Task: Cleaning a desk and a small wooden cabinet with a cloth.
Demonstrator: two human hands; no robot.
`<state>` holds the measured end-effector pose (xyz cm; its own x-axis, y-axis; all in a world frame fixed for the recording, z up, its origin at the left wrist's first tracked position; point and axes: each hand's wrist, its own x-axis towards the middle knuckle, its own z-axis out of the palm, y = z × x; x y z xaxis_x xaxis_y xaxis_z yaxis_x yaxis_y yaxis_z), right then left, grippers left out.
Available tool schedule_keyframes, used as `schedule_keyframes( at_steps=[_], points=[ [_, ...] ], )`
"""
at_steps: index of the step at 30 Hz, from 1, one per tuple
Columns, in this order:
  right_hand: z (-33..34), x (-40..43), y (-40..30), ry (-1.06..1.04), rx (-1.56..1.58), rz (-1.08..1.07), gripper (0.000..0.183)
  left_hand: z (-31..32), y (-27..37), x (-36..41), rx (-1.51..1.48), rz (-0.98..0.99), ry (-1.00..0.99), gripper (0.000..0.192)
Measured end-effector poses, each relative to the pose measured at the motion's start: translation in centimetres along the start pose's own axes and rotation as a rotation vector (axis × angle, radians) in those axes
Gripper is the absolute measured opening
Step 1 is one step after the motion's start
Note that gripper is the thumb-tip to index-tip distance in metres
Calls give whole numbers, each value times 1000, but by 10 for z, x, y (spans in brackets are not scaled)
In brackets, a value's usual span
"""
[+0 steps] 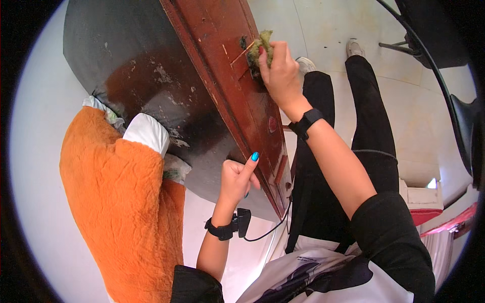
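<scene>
My right hand (279, 74) grips a fuzzy yellow-green cloth or pad (264, 47) and presses it against the reddish-brown wooden front (242, 91) of a table. A dark fitting beside the cloth is partly covered by it. Lower down, my left hand (238, 180) hovers near the front edge of the dark tabletop (151, 87), its thumb out and its fingers loosely curled. Nothing shows in that hand, though its palm is partly hidden. The tabletop is worn, with pale scuffed patches and a glossy reddish area.
An orange plush cover (117, 181) lies over the tabletop's near left end, with white bundles (147, 132) poking out. A black cable (269, 231) runs from my left wrist device. My legs stand on pale floor tiles (322, 22). Black chair-like furniture (435, 34) is at the upper right.
</scene>
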<state>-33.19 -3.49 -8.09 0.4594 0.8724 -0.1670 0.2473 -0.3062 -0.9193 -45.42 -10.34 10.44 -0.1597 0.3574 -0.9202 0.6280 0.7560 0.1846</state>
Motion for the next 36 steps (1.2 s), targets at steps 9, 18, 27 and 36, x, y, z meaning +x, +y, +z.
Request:
schedule_keyframes(
  at_steps=[9, 18, 27, 36],
  points=[
    [-16, 25, 88, 6, 819, 952, 41, 1, 2, -1, 13, 3, -9, 65],
    [-12, -36, -13, -199, 400, 279, 45, 2, 1, 0, -51, -21, 19, 64],
    [-45, 10, 42, -103, 494, 590, 31, -1, -1, -3, -19, -28, 33, 66],
    [-16, 76, 17, -357, 417, 296, 32, 0, 1, 1, -2, -3, 20, 65]
  ],
)
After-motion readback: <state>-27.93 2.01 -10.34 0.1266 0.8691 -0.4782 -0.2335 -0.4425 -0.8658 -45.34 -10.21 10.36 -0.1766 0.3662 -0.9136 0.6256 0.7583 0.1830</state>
